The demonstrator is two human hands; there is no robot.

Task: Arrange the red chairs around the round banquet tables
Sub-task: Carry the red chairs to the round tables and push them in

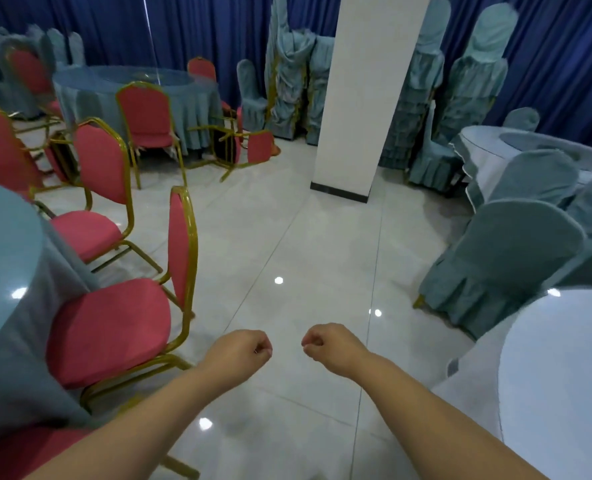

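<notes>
Left hand (241,351) and right hand (329,346): both curled into loose fists, nothing held, raised above the tiled floor (287,237). Nearest red chair (121,313): gold-framed, set at the round counter (7,244) on the left, seat just beside its blue cloth. Second red chair (93,202): placed behind the first. Overturned red chair (242,147): lying near the far counter (132,84). Covered chairs (502,261): grouped at right. White pillar (364,91) and blue curtains (564,57): noted beyond.

Deep blue curtains (170,26) are hanging along the walls, a white pillar (367,91) is rising from the glossy pale tiled floor (287,237), which is reflecting ceiling lights, and stacked blue-grey covered chairs (291,81) are flanking the pillar.
</notes>
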